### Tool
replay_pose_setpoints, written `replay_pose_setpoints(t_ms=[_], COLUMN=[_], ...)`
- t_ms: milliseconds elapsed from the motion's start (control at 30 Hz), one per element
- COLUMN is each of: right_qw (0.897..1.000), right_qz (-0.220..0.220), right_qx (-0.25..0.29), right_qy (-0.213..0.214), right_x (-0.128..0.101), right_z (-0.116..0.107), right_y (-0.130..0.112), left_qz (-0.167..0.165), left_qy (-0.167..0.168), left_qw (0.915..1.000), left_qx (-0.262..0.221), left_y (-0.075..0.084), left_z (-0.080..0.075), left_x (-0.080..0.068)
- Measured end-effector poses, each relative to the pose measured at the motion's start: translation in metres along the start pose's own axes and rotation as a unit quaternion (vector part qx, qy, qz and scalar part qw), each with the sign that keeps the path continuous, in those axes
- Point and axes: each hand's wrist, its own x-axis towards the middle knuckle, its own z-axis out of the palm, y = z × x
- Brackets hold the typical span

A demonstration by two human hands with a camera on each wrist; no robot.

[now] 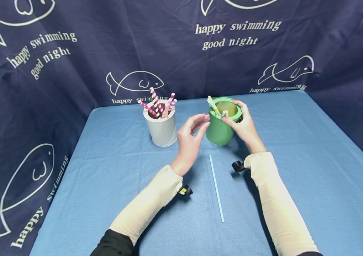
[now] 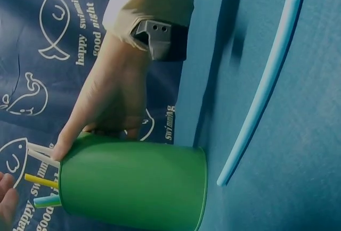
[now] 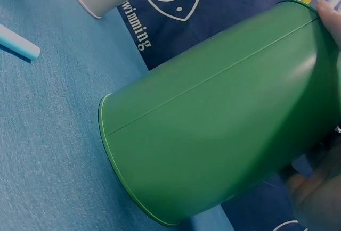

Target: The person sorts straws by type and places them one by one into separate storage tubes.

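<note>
Looking from the near edge of the table [image 1: 296,149], I see a light blue straw [image 1: 216,188] lying loose. Beyond it my left hand [image 1: 189,140] hovers relaxed, holding nothing, just beside the green cup [image 1: 221,124]. My right hand [image 1: 243,126] grips its rim mid-table, pinching a white straw [image 1: 224,113]. The white cup [image 1: 161,128] stands left.

A hand [image 2: 114,100] rests on the green cup's [image 2: 133,186] rim, seemingly pinching a white straw [image 2: 40,154].

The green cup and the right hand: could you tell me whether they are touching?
Touching. The head view shows the right hand wrapped around the far side of the green cup, with the thumb on the rim.
</note>
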Motion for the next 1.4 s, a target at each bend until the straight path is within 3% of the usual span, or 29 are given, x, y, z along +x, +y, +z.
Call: replay_pose_setpoints(t_ms=[300, 467, 600, 833, 1167, 1400], right_qw=[1.0, 1.0, 1.0, 1.0, 1.0, 1.0], right_qz=[-0.002, -0.009, -0.013, -0.012, -0.007, -0.003], right_qx=[0.001, 0.001, -0.002, 0.002, 0.005, -0.003], right_qy=[0.001, 0.003, 0.004, 0.002, 0.001, -0.003], right_x=[-0.001, -0.001, -0.001, -0.001, -0.001, -0.002], right_z=[0.0, 0.0, -0.001, -0.001, 0.0, 0.0], right_y=[0.0, 0.0, 0.0, 0.001, 0.001, -0.001], left_qz=[-0.049, -0.119, -0.175, -0.239, -0.275, -0.308], left_qy=[-0.018, -0.031, -0.047, -0.088, -0.157, -0.227], left_qw=[0.9986, 0.9916, 0.9806, 0.9609, 0.9297, 0.8945], left_qx=[0.004, 0.041, 0.074, 0.109, 0.188, 0.231], left_y=[0.002, -0.004, -0.008, -0.015, -0.021, -0.022], left_z=[-0.001, -0.002, -0.004, -0.006, -0.006, -0.004], left_x=[-0.015, -0.02, -0.022, -0.026, -0.031, -0.036])
